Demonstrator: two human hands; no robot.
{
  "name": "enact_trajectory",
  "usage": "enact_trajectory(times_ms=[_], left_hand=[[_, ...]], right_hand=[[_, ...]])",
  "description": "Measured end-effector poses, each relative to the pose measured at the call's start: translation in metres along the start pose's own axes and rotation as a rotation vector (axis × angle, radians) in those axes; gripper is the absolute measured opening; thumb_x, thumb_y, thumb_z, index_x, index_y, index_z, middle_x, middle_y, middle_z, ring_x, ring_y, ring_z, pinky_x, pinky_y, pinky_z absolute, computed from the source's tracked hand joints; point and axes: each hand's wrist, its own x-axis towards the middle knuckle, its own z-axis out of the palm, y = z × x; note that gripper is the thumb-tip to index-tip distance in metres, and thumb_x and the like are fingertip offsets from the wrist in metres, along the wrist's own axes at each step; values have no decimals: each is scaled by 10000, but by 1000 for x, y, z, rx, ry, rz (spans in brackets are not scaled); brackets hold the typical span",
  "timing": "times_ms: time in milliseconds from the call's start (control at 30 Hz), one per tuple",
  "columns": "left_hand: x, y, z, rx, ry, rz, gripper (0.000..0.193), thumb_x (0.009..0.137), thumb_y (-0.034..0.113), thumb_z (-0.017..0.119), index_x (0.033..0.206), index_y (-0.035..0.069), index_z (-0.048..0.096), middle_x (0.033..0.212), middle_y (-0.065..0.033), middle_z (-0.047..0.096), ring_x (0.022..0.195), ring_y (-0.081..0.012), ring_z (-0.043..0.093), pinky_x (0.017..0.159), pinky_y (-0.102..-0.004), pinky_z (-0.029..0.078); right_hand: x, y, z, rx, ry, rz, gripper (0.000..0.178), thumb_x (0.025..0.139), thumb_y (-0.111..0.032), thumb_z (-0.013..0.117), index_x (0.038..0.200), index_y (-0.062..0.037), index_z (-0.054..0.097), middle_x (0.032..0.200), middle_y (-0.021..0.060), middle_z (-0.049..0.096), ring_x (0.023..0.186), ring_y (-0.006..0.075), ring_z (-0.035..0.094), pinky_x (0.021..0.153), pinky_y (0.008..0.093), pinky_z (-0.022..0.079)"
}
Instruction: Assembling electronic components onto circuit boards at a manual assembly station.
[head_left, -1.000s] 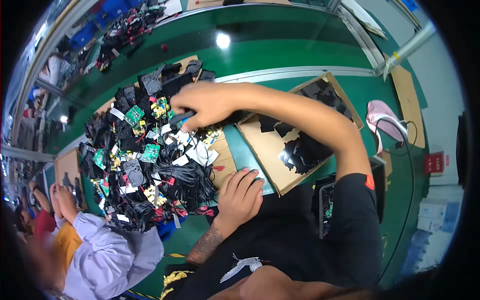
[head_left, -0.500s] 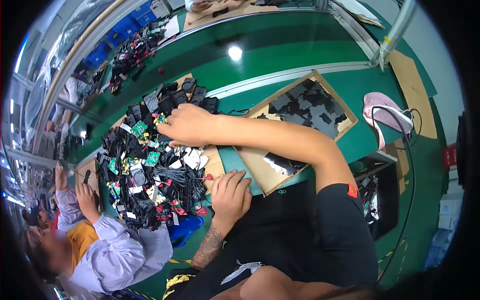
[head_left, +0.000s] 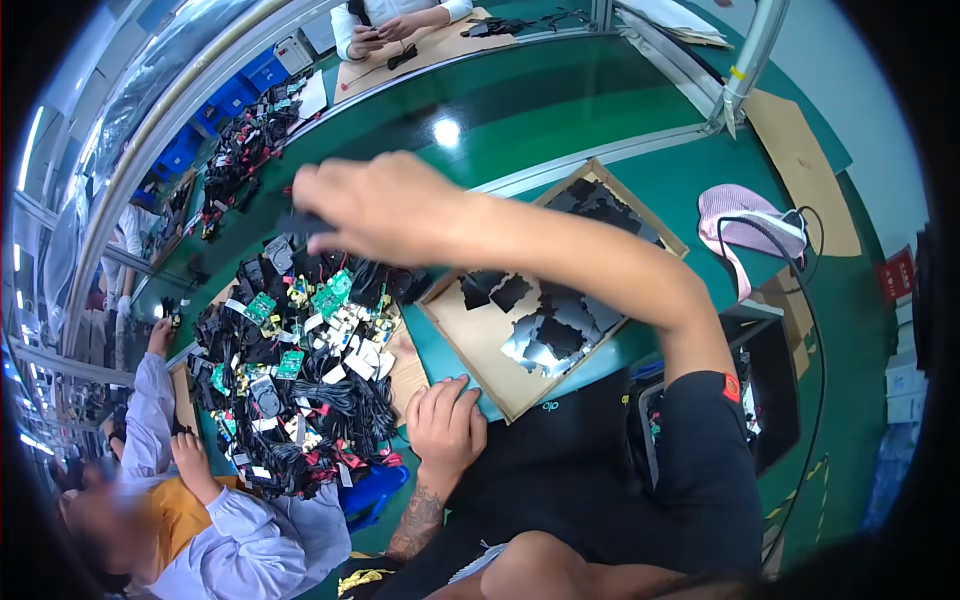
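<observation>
- Head view, surroundings: a green worktable (head_left: 560, 110) curved across the frame, with a grey rail running along it and a metal post (head_left: 750, 55) rising at upper right.
- A tangled heap of parts (head_left: 300, 390) (black cables, small green circuit boards, white connectors, red ties) covered the table's left side, and a second, smaller heap (head_left: 240, 150) lay farther up the line.
- A shallow cardboard tray (head_left: 470, 340) sat just right of the heap, holding flat, glossy black pieces (head_left: 560, 320) scattered over its brown floor.
- A pink cap (head_left: 745, 225) with a black cord lay near the right rim, and a blue bin (head_left: 370, 490) showed under the table edge.
- A co-worker in a pale sleeve and yellow top sat at lower left, one hand at the heap's edge; another person's hands rested on cardboard at the top.
- The outstretched right forearm crossed the picture and hid part of the tray's upper corner and the heap behind it.
- Right hand (head_left: 375, 205): raised above the heap, fingers curled shut on a small black piece (head_left: 300, 222), flat and dark, which jutted left from the fingertips (motion blur hid its detail).
- Left hand (head_left: 447, 425): lay palm down, fingers loosely spread and holding nothing, touching the table edge at the tray's near corner, just beside the heap.
</observation>
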Motion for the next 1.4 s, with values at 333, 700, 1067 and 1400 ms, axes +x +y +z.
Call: enact_trajectory(times_ms=[333,700,1067,1400], left_hand=[[-1,-7,2,22,-34,8,211,793,156,685,991,109,742,1120,-61,731,1036,-240,684,986,-441,481],[-3,-17,-6,-86,-57,-22,197,865,230,671,1022,131,739,1112,-34,729,1026,-204,688,947,-406,506],[-5,-20,-10,-90,-79,-26,225,828,256,697,1027,170,758,1141,-6,730,1072,-181,677,1018,-406,495],[-6,-21,-5,-130,10,25,241,802,226,705,1017,128,750,1140,-45,722,1075,-212,674,1019,-426,486]], right_hand=[[43,108,-59,-593,134,38,441,939,-391,734,1239,-120,559,1034,85,704,893,297,713,747,395,580],[22,243,65,-157,66,546,438,922,-415,754,1166,-62,669,1053,149,721,975,329,687,854,432,538],[65,253,200,32,-440,646,432,986,-409,607,1266,-95,702,1206,224,700,1143,372,662,993,443,507],[32,143,95,-205,-320,209,253,996,-247,602,1154,-75,701,1122,160,679,1098,366,622,965,470,506]])
